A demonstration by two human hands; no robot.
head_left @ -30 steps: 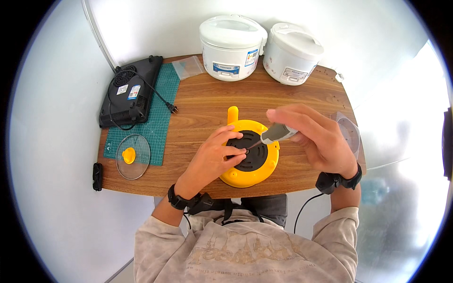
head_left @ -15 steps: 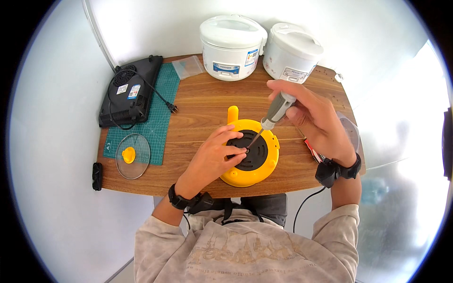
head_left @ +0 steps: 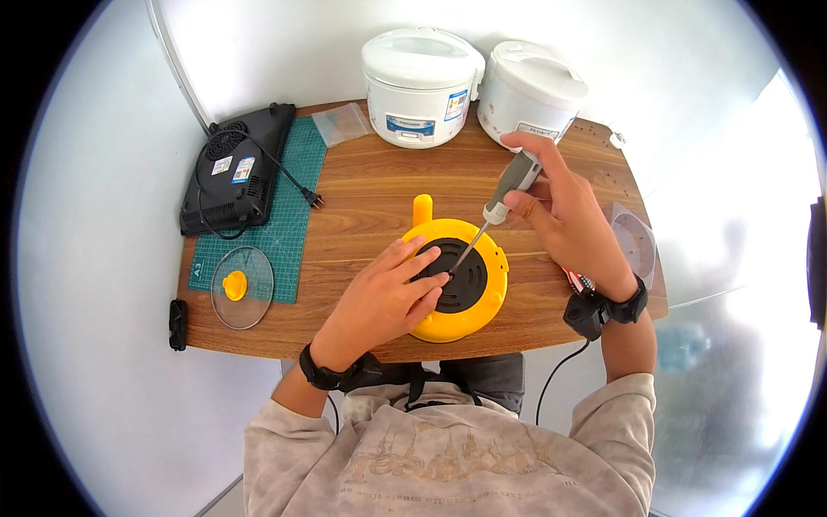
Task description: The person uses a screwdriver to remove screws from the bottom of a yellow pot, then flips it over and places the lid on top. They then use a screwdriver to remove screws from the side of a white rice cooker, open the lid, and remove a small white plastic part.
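a: where's the piece, and what have my hands got?

b: i see the yellow appliance [head_left: 444,327] on the wooden table [head_left: 345,233], near its front edge, with its black slotted plate [head_left: 470,289] facing up. the right hand [head_left: 568,211] is wrapped round the grey handle of a screwdriver [head_left: 515,181]; the left hand [head_left: 379,293] grasps nothing, its fingers spread over the plate and yellow rim

a: is the tip seated?

b: i can't tell, it's too small and the left fingertips crowd it. the shaft looks tilted to the right, though this wide view may exaggerate that

a: so how would i do this well?

b: i'd line the shaft up square to the plate, then press down before twisting, so the tip doesn't ride out. i'd bear firmly on the rim with the left palm so the body can't spin, fingertips drawn clear in case of a slip
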